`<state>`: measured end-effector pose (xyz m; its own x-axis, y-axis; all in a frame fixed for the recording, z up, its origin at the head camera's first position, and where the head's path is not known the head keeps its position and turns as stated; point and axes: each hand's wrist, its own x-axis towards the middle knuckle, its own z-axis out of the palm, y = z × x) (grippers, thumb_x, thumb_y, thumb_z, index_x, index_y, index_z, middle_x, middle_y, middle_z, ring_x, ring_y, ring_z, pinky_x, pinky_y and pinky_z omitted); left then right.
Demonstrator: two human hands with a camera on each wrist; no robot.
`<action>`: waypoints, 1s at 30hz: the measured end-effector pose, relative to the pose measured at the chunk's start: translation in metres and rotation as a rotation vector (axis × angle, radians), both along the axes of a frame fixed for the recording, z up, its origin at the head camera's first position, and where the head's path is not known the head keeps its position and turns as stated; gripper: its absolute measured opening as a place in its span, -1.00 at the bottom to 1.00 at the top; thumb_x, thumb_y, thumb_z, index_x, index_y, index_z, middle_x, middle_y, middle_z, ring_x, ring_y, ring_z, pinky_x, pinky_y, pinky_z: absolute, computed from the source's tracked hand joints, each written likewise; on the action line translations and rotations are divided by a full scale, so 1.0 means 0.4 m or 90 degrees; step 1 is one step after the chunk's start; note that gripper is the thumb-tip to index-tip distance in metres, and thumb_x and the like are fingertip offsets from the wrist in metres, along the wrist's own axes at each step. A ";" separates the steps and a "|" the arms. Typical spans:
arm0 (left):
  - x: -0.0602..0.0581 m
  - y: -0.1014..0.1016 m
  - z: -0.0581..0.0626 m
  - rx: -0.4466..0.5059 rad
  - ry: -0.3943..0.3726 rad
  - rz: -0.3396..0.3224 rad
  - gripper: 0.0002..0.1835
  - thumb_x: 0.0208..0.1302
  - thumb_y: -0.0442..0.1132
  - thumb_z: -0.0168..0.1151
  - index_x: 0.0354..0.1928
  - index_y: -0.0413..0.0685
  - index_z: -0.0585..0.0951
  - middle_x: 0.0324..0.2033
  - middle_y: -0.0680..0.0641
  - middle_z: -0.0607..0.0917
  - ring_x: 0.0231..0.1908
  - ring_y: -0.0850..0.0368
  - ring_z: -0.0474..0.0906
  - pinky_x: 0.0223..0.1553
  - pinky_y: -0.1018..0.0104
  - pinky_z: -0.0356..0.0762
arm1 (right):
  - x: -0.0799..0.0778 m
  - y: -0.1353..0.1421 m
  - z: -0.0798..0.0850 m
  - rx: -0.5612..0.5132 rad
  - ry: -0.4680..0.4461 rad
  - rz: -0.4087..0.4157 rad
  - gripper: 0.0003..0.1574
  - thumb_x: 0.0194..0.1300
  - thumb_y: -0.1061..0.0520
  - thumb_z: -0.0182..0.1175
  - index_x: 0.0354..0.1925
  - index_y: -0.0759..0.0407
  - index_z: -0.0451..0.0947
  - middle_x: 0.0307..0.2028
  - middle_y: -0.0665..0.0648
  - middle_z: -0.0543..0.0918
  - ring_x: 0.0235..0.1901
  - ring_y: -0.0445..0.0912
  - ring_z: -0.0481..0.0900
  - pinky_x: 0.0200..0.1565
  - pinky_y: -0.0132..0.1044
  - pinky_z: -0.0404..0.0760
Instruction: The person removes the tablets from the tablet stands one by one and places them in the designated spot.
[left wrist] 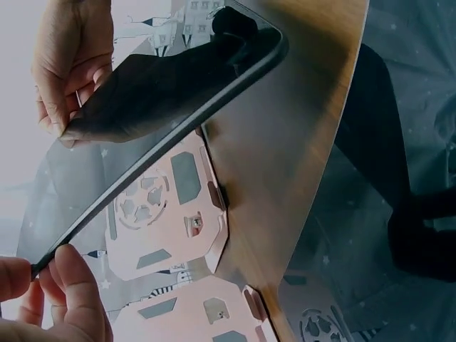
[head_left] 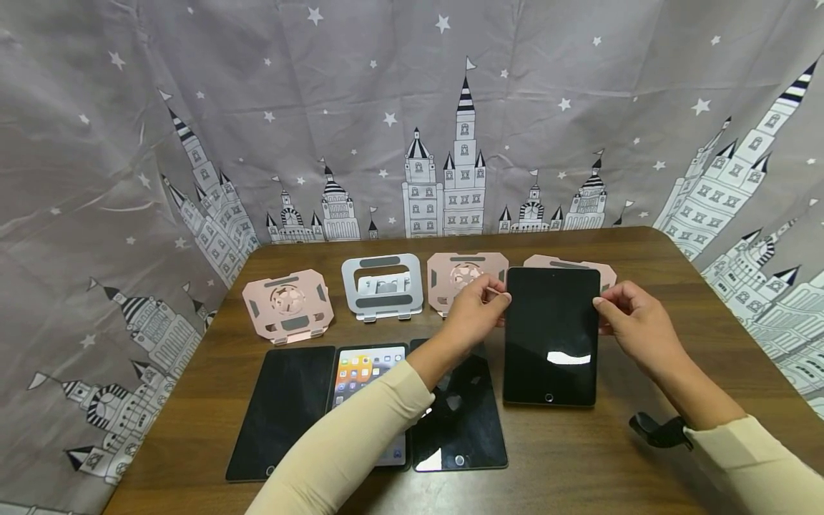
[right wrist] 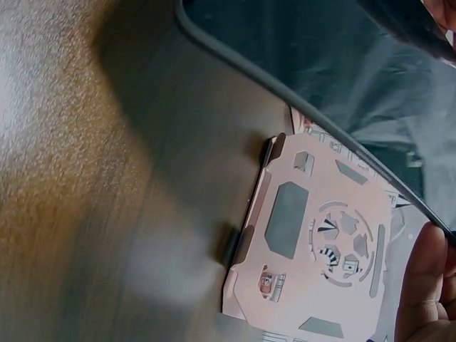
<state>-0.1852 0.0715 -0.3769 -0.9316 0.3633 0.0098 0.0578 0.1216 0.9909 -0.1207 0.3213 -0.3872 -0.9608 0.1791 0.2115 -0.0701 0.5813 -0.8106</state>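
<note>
A black tablet (head_left: 550, 336) with a round home button is held up in the air, screen toward me. My left hand (head_left: 475, 311) pinches its left edge near the top, and my right hand (head_left: 634, 322) pinches the right edge. Behind the tablet stands a pink stand (head_left: 606, 275), mostly hidden in the head view; the right wrist view shows this pink stand (right wrist: 328, 242) with cut-outs and grey pads below the tablet's edge. Another pink stand (head_left: 444, 275) is just behind my left hand.
On the wooden table (head_left: 547, 458) lie a dark tablet (head_left: 290, 400), a tablet with a lit screen (head_left: 370, 365) and a dark tablet (head_left: 460, 422), partly under my left arm. A silver stand (head_left: 382, 286) and a pink stand (head_left: 287, 306) stand at the back left.
</note>
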 end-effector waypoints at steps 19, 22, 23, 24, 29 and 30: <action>0.012 -0.009 -0.045 -0.025 -0.103 -0.014 -0.96 0.41 -0.39 0.12 -0.24 -0.20 0.48 -0.48 -0.03 0.49 -0.53 0.17 0.48 -0.48 0.36 0.62 | 0.002 -0.001 -0.015 0.004 -0.129 0.085 -0.73 0.52 0.13 0.04 -0.12 0.39 0.39 -0.37 0.22 0.56 -0.45 -0.07 0.57 -0.39 -0.19 0.69; 0.015 -0.007 -0.062 -0.033 -0.118 -0.015 -0.93 0.42 -0.39 0.11 -0.27 -0.17 0.46 -0.48 -0.04 0.48 -0.53 0.16 0.48 -0.49 0.35 0.62 | 0.001 -0.001 -0.024 0.003 -0.145 0.091 -0.75 0.51 0.16 0.05 -0.15 0.40 0.40 -0.38 0.22 0.55 -0.45 -0.06 0.55 -0.39 -0.20 0.67; 0.016 -0.007 -0.067 -0.037 -0.123 -0.014 -0.93 0.42 -0.39 0.10 -0.28 -0.16 0.46 -0.48 -0.04 0.47 -0.54 0.16 0.48 -0.50 0.35 0.62 | 0.002 -0.001 -0.028 0.004 -0.149 0.093 -0.76 0.51 0.18 0.05 -0.15 0.40 0.40 -0.38 0.22 0.55 -0.45 -0.05 0.56 -0.39 -0.19 0.67; 0.018 -0.006 -0.072 -0.040 -0.126 -0.013 -0.91 0.42 -0.39 0.10 -0.29 -0.15 0.45 -0.49 -0.04 0.47 -0.54 0.15 0.48 -0.50 0.35 0.62 | 0.003 -0.002 -0.030 0.005 -0.151 0.095 -0.77 0.50 0.19 0.06 -0.16 0.41 0.40 -0.38 0.22 0.56 -0.45 -0.05 0.56 -0.40 -0.20 0.67; 0.020 -0.007 -0.093 -0.052 -0.136 -0.005 -0.89 0.41 -0.41 0.09 -0.32 -0.15 0.44 -0.51 -0.05 0.47 -0.57 0.15 0.47 -0.55 0.38 0.59 | 0.006 -0.007 -0.043 -0.004 -0.170 0.110 -0.80 0.49 0.23 0.05 -0.17 0.42 0.39 -0.40 0.22 0.55 -0.45 -0.04 0.58 -0.41 -0.22 0.68; 0.021 -0.007 -0.095 -0.054 -0.135 -0.005 -0.89 0.40 -0.42 0.09 -0.33 -0.16 0.44 -0.52 -0.05 0.46 -0.57 0.15 0.47 -0.56 0.38 0.59 | 0.006 -0.008 -0.046 -0.005 -0.173 0.111 -0.81 0.48 0.24 0.05 -0.17 0.42 0.39 -0.41 0.22 0.55 -0.45 -0.04 0.58 -0.41 -0.23 0.68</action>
